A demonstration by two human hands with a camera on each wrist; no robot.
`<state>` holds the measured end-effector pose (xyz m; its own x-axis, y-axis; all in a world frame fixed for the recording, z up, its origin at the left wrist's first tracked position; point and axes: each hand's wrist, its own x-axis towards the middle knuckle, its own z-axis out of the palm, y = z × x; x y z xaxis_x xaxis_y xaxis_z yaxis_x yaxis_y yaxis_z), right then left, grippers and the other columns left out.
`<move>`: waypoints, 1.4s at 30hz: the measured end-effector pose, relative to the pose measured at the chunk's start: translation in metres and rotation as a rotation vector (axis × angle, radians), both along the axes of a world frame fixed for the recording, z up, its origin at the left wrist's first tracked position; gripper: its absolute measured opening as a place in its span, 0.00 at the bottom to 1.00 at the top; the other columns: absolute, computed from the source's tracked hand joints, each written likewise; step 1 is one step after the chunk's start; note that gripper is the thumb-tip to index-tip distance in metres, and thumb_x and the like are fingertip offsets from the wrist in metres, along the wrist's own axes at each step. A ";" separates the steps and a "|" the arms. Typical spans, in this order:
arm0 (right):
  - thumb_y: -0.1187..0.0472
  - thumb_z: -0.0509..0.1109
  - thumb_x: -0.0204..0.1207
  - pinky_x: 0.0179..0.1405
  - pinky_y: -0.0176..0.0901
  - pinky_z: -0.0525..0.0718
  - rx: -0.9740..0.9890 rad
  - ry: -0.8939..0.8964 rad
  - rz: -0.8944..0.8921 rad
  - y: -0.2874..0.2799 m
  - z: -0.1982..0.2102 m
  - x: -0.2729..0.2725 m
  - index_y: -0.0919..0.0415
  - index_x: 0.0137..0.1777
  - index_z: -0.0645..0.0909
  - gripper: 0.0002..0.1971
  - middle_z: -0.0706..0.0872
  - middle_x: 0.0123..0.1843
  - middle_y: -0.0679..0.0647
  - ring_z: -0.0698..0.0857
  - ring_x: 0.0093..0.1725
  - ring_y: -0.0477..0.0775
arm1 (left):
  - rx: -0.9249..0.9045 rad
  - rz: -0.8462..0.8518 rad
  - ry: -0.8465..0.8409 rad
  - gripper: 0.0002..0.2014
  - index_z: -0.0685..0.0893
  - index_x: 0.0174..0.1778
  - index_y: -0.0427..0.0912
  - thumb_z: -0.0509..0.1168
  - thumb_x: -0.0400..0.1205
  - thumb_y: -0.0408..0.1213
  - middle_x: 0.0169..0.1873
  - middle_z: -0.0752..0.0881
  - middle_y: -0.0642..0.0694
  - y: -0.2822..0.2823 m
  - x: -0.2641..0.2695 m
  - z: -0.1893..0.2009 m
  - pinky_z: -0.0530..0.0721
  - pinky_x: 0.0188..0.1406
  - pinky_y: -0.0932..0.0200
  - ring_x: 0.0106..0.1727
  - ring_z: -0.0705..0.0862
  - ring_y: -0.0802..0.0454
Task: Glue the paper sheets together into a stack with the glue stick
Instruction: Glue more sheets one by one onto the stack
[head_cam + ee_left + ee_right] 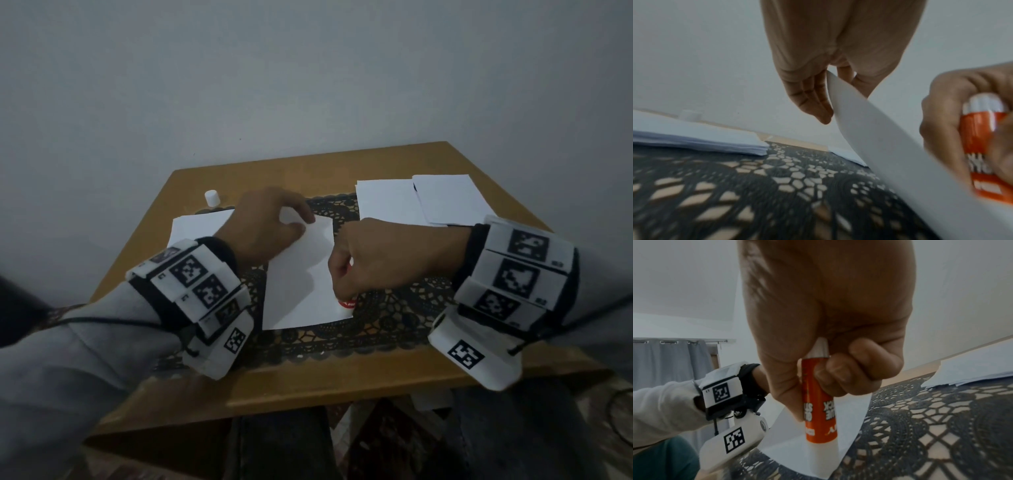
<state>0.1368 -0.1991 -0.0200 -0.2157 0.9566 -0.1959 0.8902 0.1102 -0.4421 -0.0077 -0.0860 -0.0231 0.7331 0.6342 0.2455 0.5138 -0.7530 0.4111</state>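
Gripping an orange glue stick [819, 404] in a closed fist, the right hand [387, 258] holds it upright with the glue end down on a white paper sheet [301, 284]. White lettering runs along the barrel and reads upside down in the right wrist view; "GLUE STICK" can be made out, while a smaller mark near the lower end is too blurred to read. The barrel's white ribbed end pokes out at the top of the fist.

The left hand [270, 222] pinches the far edge of the same sheet between thumb and fingers [812, 100] and lifts it, so the paper curves up off a dark lace mat [394, 318]. The near edge of the sheet lies on the mat.

A stack of white sheets [698, 138] lies to the left, partly on the mat and partly on the wooden table [308, 380]. A small white cap [211, 198] stands on the table just beyond that stack. Two more piles of loose sheets [421, 200] sit at the far right of the table, overlapping each other.

Both wrists carry white bands [520, 270] printed with black square marker codes, and grey sleeves cover the forearms. A grey curtain [672, 360] on a rod shows in the right wrist view.
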 end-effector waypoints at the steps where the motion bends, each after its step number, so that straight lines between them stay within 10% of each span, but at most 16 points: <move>1: 0.58 0.71 0.75 0.47 0.49 0.87 -0.010 -0.001 0.004 0.000 0.001 0.002 0.62 0.42 0.91 0.10 0.92 0.40 0.53 0.88 0.43 0.53 | -0.010 -0.012 -0.019 0.08 0.90 0.46 0.48 0.68 0.78 0.31 0.48 0.84 0.54 0.002 0.001 0.004 0.71 0.53 0.62 0.52 0.78 0.55; 8: 0.56 0.72 0.74 0.50 0.63 0.85 -0.025 0.024 0.001 0.000 0.000 0.022 0.58 0.38 0.92 0.09 0.92 0.39 0.53 0.87 0.45 0.60 | -0.093 -0.101 0.052 0.10 0.91 0.40 0.46 0.69 0.77 0.27 0.36 0.88 0.56 0.008 -0.014 0.027 0.74 0.34 0.82 0.35 0.81 0.71; 15: 0.53 0.74 0.73 0.44 0.56 0.88 0.114 0.065 -0.236 0.009 0.001 0.055 0.49 0.35 0.90 0.08 0.91 0.40 0.44 0.89 0.41 0.54 | -0.471 -0.198 0.400 0.23 0.91 0.50 0.57 0.64 0.78 0.21 0.35 0.87 0.64 0.007 -0.027 0.026 0.86 0.49 0.60 0.43 0.87 0.63; 18: 0.50 0.76 0.73 0.32 0.39 0.75 0.223 0.111 -0.339 0.013 -0.001 0.064 0.55 0.38 0.87 0.09 0.87 0.44 0.43 0.81 0.29 0.32 | -0.384 -0.096 0.418 0.22 0.89 0.45 0.70 0.65 0.75 0.31 0.53 0.85 0.68 0.006 -0.025 0.019 0.81 0.64 0.47 0.56 0.84 0.51; 28: 0.52 0.75 0.73 0.33 0.38 0.71 0.431 0.038 -0.383 0.015 -0.007 0.061 0.57 0.43 0.89 0.09 0.84 0.44 0.45 0.78 0.40 0.43 | -0.239 -0.099 0.401 0.15 0.87 0.57 0.54 0.71 0.76 0.33 0.62 0.81 0.55 0.007 -0.012 -0.007 0.73 0.50 0.68 0.48 0.77 0.63; 33: 0.54 0.75 0.72 0.38 0.38 0.76 0.453 0.027 -0.382 0.018 -0.009 0.056 0.57 0.42 0.90 0.07 0.87 0.45 0.48 0.82 0.44 0.47 | -0.235 -0.090 0.431 0.13 0.87 0.54 0.57 0.72 0.77 0.36 0.63 0.81 0.55 0.008 -0.014 -0.009 0.75 0.66 0.56 0.61 0.78 0.55; 42: 0.56 0.73 0.75 0.46 0.47 0.83 0.367 -0.014 -0.347 0.036 -0.017 0.048 0.59 0.45 0.91 0.08 0.89 0.50 0.49 0.85 0.49 0.52 | -0.181 -0.056 0.460 0.13 0.84 0.57 0.56 0.72 0.76 0.42 0.63 0.80 0.52 0.003 -0.012 -0.014 0.75 0.57 0.59 0.58 0.78 0.52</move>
<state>0.1844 -0.1628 -0.0372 0.1273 0.9779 0.1660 0.9074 -0.0473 -0.4176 -0.0194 -0.0834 -0.0371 0.7735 0.5937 -0.2220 0.6338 -0.7221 0.2773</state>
